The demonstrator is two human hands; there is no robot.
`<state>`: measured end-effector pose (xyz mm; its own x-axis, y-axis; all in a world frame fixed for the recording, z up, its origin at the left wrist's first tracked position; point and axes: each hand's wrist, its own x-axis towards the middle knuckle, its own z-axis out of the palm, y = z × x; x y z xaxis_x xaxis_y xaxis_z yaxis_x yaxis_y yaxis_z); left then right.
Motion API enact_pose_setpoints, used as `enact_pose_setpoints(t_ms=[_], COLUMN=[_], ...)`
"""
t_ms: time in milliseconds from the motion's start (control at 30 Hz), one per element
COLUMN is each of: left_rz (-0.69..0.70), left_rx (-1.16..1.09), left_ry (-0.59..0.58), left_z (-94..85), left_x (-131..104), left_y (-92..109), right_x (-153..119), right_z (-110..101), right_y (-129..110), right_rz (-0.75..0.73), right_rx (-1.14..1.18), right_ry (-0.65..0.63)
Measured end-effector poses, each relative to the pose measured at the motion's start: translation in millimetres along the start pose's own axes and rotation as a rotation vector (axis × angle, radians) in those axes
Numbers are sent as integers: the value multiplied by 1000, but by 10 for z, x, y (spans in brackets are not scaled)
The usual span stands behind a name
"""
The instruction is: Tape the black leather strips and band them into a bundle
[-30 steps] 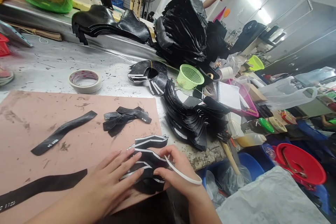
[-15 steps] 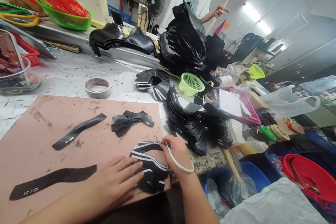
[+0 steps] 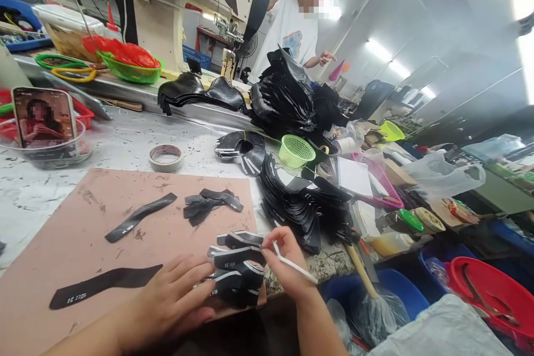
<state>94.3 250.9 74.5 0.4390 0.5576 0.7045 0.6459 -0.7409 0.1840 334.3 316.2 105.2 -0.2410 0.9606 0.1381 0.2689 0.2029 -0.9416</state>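
Observation:
A small stack of black pieces with white edging [image 3: 236,267] lies at the near right corner of a pinkish-brown mat [image 3: 83,233]. My left hand [image 3: 171,300] rests flat on the stack's left side, fingers spread. My right hand [image 3: 286,261] pinches the top right edge of the stack, and a white band [image 3: 294,268] is looped over its fingers. Loose black strips lie on the mat: one curved strip [image 3: 139,217], a small bundle [image 3: 211,203], and a long strip [image 3: 104,283] near my left wrist.
A tape roll [image 3: 166,157] sits beyond the mat. Right of it stand a fanned pile of black pieces [image 3: 300,206], a green basket [image 3: 295,150] and a tall black heap [image 3: 287,94]. A phone [image 3: 44,117] leans at far left. A person in a white shirt [image 3: 292,28] stands behind.
The view has tilted up, showing the person behind the bench and the phone. My right hand has shifted from the stack's upper edge to its right side; my left hand stays on the stack.

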Motion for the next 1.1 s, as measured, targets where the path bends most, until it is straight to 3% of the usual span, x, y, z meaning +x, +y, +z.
enact_pose_setpoints(t_ms=[67, 133, 300, 500, 667, 800, 900, 1000, 1100], left_rz=[5, 49, 30, 7, 49, 127, 176, 233, 216], left_rx=[-10, 12, -9, 36, 150, 163, 132, 111, 107], left_ry=[32, 7, 34, -2, -55, -180, -182, -169, -193], left_z=[-24, -14, 55, 100, 191, 209, 176, 111, 43], left_x=[15, 37, 28, -7, 220, 505, 635, 604, 426], left_y=[6, -3, -25, 0, -73, -175, -183, -150, -142], right_x=[-74, -143, -260, -309, -325, -330, -273, -174, -88], right_z=[72, 119, -18, -206, -374, -668, -890, -1053, -1150], right_y=[17, 36, 85, 348, 501, 487, 523, 594, 634], right_rz=[80, 64, -82, -32, 95, 194, 318, 428, 483], right_rx=[-54, -156, -106, -124, -251, -399, -562, -738, -877], right_ry=[-60, -54, 194, 262, 429, 473, 507, 522, 502])
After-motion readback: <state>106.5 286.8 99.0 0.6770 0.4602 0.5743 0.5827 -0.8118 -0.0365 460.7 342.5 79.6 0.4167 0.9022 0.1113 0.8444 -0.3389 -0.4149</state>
